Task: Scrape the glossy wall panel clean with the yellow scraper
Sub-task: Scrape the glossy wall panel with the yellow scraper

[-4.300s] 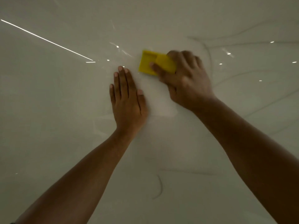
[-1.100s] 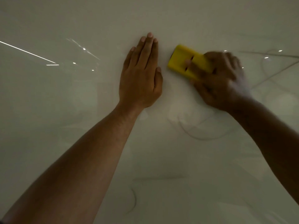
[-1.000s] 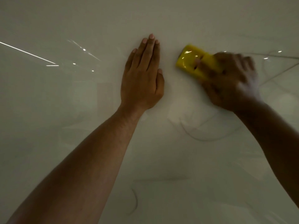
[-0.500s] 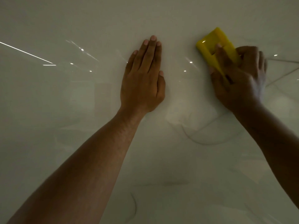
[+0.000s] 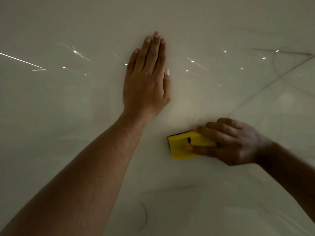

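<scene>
A: What is on the left side of the glossy wall panel (image 5: pixel 51 108)?

B: Just shiny wall, with thin bright lines and little light spots on it. No dirt shows there, but the light is dim, so it is hard to tell.

A: And next, going right?

B: The left hand (image 5: pixel 146 82). It lies flat on the panel, fingers straight and close together. Its grip is loose and it holds nothing.

A: Where is the yellow scraper (image 5: pixel 185 145)?

B: Below the left hand and a bit to its right, flat against the panel. The right hand (image 5: pixel 233 143) is just right of it. That grip is closed on the scraper, fingers on top and thumb along the lower edge.

A: What could go wrong?

B: The panel looks slick. If the person pushes too hard, the scraper could slip out or tip onto a corner and scratch the shine. The flat hand could slide too, and then the person might lose balance.
</scene>
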A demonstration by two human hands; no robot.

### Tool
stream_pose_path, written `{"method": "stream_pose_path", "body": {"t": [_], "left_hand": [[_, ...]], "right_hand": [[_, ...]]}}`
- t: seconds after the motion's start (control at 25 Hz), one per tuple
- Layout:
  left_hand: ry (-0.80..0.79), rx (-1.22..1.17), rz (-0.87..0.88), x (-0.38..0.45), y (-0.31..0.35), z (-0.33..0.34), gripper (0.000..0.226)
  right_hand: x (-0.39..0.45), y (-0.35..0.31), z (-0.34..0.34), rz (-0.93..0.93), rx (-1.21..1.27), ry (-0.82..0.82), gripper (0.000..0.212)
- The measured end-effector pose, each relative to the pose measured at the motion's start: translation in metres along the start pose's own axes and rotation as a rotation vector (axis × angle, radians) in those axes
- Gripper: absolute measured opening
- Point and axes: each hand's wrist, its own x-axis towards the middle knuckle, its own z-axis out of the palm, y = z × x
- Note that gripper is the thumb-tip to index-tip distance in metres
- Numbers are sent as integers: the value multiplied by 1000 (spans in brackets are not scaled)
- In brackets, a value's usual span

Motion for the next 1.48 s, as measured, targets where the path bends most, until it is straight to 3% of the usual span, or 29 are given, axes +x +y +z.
{"method": "stream_pose_path", "body": {"t": [0.04, 0.16, 0.2, 0.32, 0.36, 0.48, 0.52, 0.64, 0.68, 0.8, 0.84, 0.96, 1.08, 1.24, 1.36, 1.4, 1.48], "left_hand": [[3, 6, 2, 0, 0, 0, 62], [0, 23, 4, -1, 0, 1, 62], [-5, 33, 4, -2, 0, 1, 62], [-19, 35, 5, -2, 0, 0, 62], [-22, 34, 6, -1, 0, -1, 63], [-27, 46, 4, -1, -1, -2, 62], [-29, 53, 4, -2, -1, -2, 62], [-27, 55, 8, -1, 0, -3, 62], [-28, 52, 7, -1, 0, -3, 62], [-41, 54, 4, -1, 0, -4, 61], [-45, 57, 3, -1, 0, -5, 61], [-44, 73, 15, -1, 1, -5, 61], [-44, 66, 12, -1, 1, -5, 61], [-31, 41, 92, 1, 2, -5, 58], [-81, 8, 199, 7, 3, -6, 59], [-98, 8, 213, 8, 4, -6, 61], [-105, 12, 203, 12, 8, -5, 62]], "right_hand": [[-4, 13, -2, 74, -10, -1, 51], [4, 37, -2, 567, -18, 118, 59], [8, 27, 4, 547, -26, 107, 59], [9, 13, 2, -51, 7, -9, 50], [7, 26, -2, -87, 3, -31, 49], [14, 44, -3, 425, 23, 52, 47], [16, 37, 1, 490, -10, 67, 46], [18, 38, -5, 137, -11, -6, 42], [16, 53, -10, 151, -14, -18, 42], [11, 75, -13, 540, -49, 38, 47], [9, 70, -9, 553, -72, 38, 47], [11, 75, -16, 357, -81, -40, 42], [20, 88, -17, 654, -103, 37, 46], [23, 76, -18, 495, -133, -13, 42], [20, 95, -25, 769, -162, 12, 45], [17, 95, -24, 773, -159, 15, 46], [9, 94, -26, 610, -189, -35, 45]]}}
